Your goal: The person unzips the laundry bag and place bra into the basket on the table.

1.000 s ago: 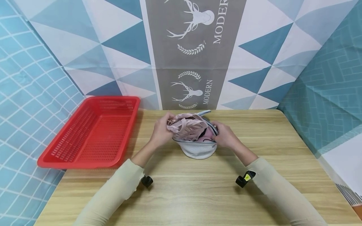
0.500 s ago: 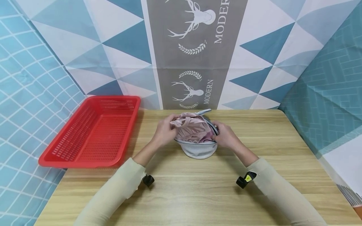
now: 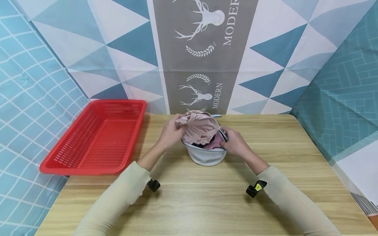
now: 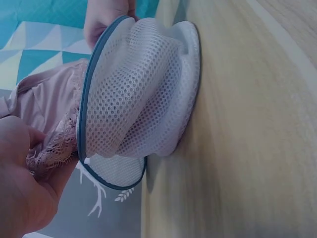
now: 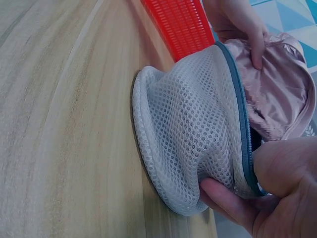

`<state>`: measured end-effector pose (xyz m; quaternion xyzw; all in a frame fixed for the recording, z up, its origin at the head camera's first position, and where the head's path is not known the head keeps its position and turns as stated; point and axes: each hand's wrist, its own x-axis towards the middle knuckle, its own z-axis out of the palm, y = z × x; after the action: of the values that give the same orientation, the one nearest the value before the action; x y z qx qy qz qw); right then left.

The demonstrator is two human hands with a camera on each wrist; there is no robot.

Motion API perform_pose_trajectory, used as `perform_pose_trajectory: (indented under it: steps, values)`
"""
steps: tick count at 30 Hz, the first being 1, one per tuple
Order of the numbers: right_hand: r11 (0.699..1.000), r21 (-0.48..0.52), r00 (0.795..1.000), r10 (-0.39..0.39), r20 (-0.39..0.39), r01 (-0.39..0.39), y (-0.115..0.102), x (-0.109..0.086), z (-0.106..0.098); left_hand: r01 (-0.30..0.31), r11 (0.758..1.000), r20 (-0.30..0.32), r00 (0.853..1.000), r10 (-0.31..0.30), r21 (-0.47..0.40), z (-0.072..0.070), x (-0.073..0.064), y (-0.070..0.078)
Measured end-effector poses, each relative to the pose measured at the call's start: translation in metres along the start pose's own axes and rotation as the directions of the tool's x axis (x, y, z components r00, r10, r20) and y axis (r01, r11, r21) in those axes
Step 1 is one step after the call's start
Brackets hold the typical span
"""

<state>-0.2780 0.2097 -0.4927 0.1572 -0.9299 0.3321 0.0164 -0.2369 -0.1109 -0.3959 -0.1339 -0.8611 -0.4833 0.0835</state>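
Note:
My left hand [image 3: 172, 131] pinches pink lace-trimmed satin underwear [image 3: 199, 126] by its edge, raised over the mouth of a white mesh laundry bag [image 3: 205, 156]. Lace and satin [image 4: 54, 94] show between thumb and fingers in the left wrist view. Standing on the table, the bag has a blue-grey zipper rim [image 5: 241, 109] unzipped, with its lid [image 4: 116, 171] folded back. My right hand [image 3: 234, 141] grips the bag's right rim, thumb at the opening and fingers outside on the mesh. Another pink piece [image 3: 215, 142] and something black lie inside, partly covered.
A red perforated plastic basket [image 3: 85, 171] stands at the left of the wooden table [image 3: 195, 203], nothing visible in it. A patterned wall covering [image 3: 195, 62] rises behind the table's back edge. Blue tiled sheets flank both sides.
The left hand first shifts slightly right, then lifts the underwear up and back, so more of it spreads above the bag and the contents below show. The right hand stays at the rim.

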Motion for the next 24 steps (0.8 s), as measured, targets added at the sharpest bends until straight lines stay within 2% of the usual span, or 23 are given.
perform_pose_trajectory:
  steps: [6,14,19,20,24]
  values:
    - [1.000,-0.002,1.000,0.017,-0.003,-0.017,0.002,0.002,0.002,0.005,1.000,-0.022,1.000,-0.006,-0.026,-0.009,0.005,0.007]
    - [1.000,0.016,0.999,0.026,0.026,-0.027,-0.014,-0.004,-0.007,0.014,1.000,-0.046,0.999,-0.014,-0.005,-0.017,0.009,0.014]
    - [0.999,-0.017,0.999,0.046,0.009,-0.046,0.012,0.007,0.007,0.058,0.998,-0.072,0.996,-0.057,0.008,-0.018,0.005,0.015]
    - [0.999,-0.013,0.999,0.031,0.018,-0.031,0.004,0.002,0.003,0.066,0.998,-0.073,0.995,-0.066,0.004,-0.019,0.005,0.015]
    - [1.000,-0.009,1.000,0.017,0.013,-0.017,0.008,0.005,0.006,0.113,0.993,-0.052,0.992,-0.114,-0.019,-0.024,0.001,0.015]
